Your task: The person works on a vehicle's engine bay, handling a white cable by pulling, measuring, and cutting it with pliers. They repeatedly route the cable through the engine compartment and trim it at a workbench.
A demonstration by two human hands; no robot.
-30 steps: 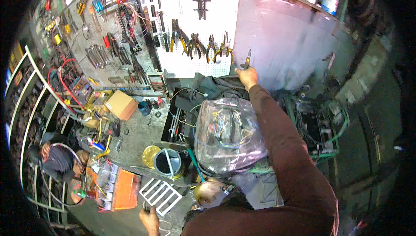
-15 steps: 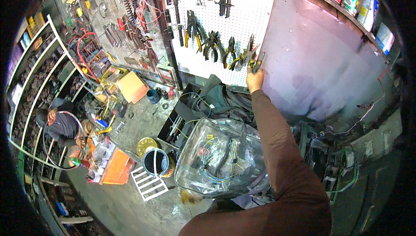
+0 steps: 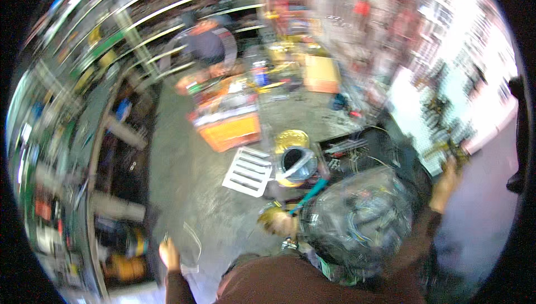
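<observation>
Motion blurs the whole head view. My right hand (image 3: 444, 185) reaches out to the far right, beside the white pegboard (image 3: 410, 94), its fingers closed around a dark pair of pliers with yellowish handles (image 3: 460, 154). More pliers (image 3: 438, 111) hang on the board to its left. At the lower left, my left hand (image 3: 169, 255) is closed with its thumb side up. Something thin pokes out above it, too small and smeared to name. A pale thin loop (image 3: 193, 240) shows just to its right; whether the hand holds it I cannot tell.
A clear plastic-wrapped bundle (image 3: 357, 214) lies between my arms. Ahead are an open bucket (image 3: 296, 164), a round gold lid (image 3: 292, 139), a white slatted grille (image 3: 249, 171), an orange bin (image 3: 230, 132) and a cardboard box (image 3: 321, 74). Another person (image 3: 205, 47) sits by the shelves.
The view has swung left, so the pegboard and my right hand now lie at the right. My left hand has come into sight at the lower left. My right hand stays by the board.
</observation>
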